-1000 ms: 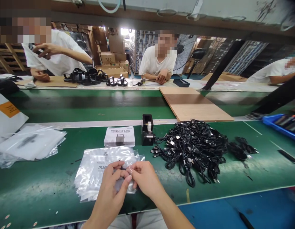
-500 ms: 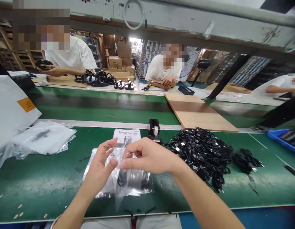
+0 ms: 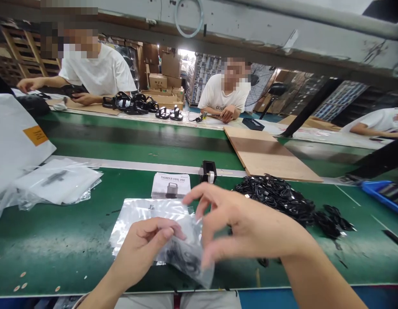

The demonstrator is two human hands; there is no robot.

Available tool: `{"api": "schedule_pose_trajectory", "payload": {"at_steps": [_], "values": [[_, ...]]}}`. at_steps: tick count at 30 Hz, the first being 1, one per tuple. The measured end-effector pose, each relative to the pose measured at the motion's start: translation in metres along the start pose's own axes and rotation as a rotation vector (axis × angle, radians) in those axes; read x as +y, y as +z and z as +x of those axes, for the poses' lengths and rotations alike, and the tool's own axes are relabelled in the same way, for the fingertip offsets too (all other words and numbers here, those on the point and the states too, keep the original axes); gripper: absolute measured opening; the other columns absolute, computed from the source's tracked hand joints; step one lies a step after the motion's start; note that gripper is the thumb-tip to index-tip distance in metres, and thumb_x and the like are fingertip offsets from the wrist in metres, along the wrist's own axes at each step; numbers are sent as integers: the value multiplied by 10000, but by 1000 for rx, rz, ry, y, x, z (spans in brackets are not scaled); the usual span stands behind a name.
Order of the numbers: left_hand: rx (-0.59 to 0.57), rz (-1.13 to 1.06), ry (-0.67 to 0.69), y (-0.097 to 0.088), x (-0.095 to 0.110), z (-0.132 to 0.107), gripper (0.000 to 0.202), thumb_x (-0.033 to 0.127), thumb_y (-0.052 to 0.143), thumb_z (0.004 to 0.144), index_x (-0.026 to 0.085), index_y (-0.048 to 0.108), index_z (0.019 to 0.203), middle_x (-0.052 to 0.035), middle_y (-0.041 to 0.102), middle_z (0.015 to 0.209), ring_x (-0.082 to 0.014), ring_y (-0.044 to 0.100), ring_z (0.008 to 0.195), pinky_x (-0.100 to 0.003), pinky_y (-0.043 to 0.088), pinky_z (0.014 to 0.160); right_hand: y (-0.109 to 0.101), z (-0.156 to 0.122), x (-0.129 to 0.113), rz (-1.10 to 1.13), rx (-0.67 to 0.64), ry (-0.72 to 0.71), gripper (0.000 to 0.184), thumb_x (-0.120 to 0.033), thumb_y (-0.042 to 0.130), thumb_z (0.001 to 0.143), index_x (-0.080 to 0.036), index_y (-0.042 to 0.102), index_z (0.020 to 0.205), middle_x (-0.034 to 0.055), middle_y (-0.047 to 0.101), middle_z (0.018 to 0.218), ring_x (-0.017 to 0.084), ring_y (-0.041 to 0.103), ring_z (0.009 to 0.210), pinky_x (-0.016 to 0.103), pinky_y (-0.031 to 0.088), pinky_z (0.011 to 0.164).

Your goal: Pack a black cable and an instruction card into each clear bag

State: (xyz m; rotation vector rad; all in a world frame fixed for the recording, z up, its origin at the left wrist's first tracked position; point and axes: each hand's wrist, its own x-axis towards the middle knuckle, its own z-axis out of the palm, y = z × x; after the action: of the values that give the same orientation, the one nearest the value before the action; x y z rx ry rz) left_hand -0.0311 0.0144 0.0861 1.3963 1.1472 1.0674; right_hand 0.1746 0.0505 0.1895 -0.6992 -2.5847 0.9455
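My left hand is closed, thumb against fingers, on the upper edge of a clear plastic bag. A coiled black cable shows through the bag's film. Just to the right, my right hand is slightly blurred, with fingers spread and curved and nothing visible in them. Its fingertips overlap the bag's right side; whether they touch it I cannot tell. Beneath the bag lie silvery-clear flat bags. Beyond them sits a stack of printed leaflets marked "Thunder Trail Pro".
A pile of black cables lies at the right, partly behind my right hand. A small black tape dispenser stands near the leaflets. At left are more clear bags. A wooden board lies beyond. Co-workers sit across the bench.
My right hand has moved right and its fingers have opened. The bag with the cable has swung from hanging upright to slanting rightward. My left hand has moved slightly right and lower.
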Motion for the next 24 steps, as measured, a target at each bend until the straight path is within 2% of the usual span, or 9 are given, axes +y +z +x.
{"api": "schedule_pose_trajectory", "payload": {"at_steps": [4, 6, 9, 10, 14, 16, 19, 21, 24], "values": [[146, 151, 51, 4, 0, 0, 342, 395, 441, 844, 223, 709, 717, -10, 711, 732, -167, 621, 725, -226, 479, 677, -2, -12, 10, 15, 117, 86, 142, -302, 672, 725, -200, 652, 629, 19, 511, 1139, 150, 552, 920, 247, 446, 790], [154, 190, 69, 7, -3, 0, 359, 399, 418, 854, 213, 701, 733, -16, 711, 744, -171, 627, 728, -231, 489, 672, 8, -18, 20, 91, 256, 158, 92, -288, 663, 736, -231, 655, 808, 28, 549, 1097, 161, 549, 931, 261, 451, 782], [170, 245, 75, 11, -8, 2, 351, 388, 404, 862, 206, 690, 770, -20, 713, 777, -172, 631, 764, -233, 498, 701, 38, -22, 37, 264, 466, 315, 665, -275, 755, 614, -263, 462, 1211, 49, 556, 1136, 190, 534, 968, 300, 456, 788], [171, 258, 68, 11, -10, 4, 349, 382, 398, 865, 208, 689, 782, -20, 713, 789, -170, 631, 775, -232, 500, 704, 51, -21, 43, 320, 486, 362, 726, -269, 770, 583, -256, 444, 1232, 47, 572, 1118, 192, 539, 953, 307, 456, 788], [168, 242, 35, 11, -19, 14, 229, 368, 522, 791, 224, 692, 846, -13, 721, 795, -164, 643, 715, -225, 516, 619, 87, -13, 62, 471, 586, 493, 104, -275, 622, 741, -179, 654, 761, 12, 651, 746, 150, 574, 705, 280, 460, 672], [185, 241, 5, 8, -22, 18, 178, 348, 598, 723, 228, 707, 796, -11, 723, 762, -167, 646, 669, -227, 517, 582, 91, -10, 68, 483, 630, 463, 128, -254, 592, 766, -173, 664, 698, 15, 658, 706, 147, 583, 676, 268, 461, 643], [171, 244, -47, 1, -21, 21, 161, 347, 612, 701, 224, 715, 709, -30, 726, 784, -201, 650, 743, -266, 516, 660, 89, -12, 76, 412, 660, 356, 167, -151, 541, 783, -202, 699, 801, 19, 691, 804, 149, 615, 753, 272, 475, 704], [179, 146, -118, -1, -17, 21, 199, 377, 605, 712, 228, 700, 804, -47, 723, 874, -226, 633, 854, -296, 496, 736, 89, -16, 80, 373, 665, 289, 259, -84, 495, 781, -220, 701, 858, 18, 699, 854, 150, 627, 808, 282, 484, 748], [152, -160, -250, 1, -10, 20, 457, 551, 461, 764, 246, 586, 1082, -73, 680, 1046, -233, 592, 977, -321, 466, 790, 93, -19, 84, 319, 665, 220, 389, 8, 435, 733, -233, 699, 887, 12, 701, 900, 151, 628, 866, 302, 487, 802]]}}
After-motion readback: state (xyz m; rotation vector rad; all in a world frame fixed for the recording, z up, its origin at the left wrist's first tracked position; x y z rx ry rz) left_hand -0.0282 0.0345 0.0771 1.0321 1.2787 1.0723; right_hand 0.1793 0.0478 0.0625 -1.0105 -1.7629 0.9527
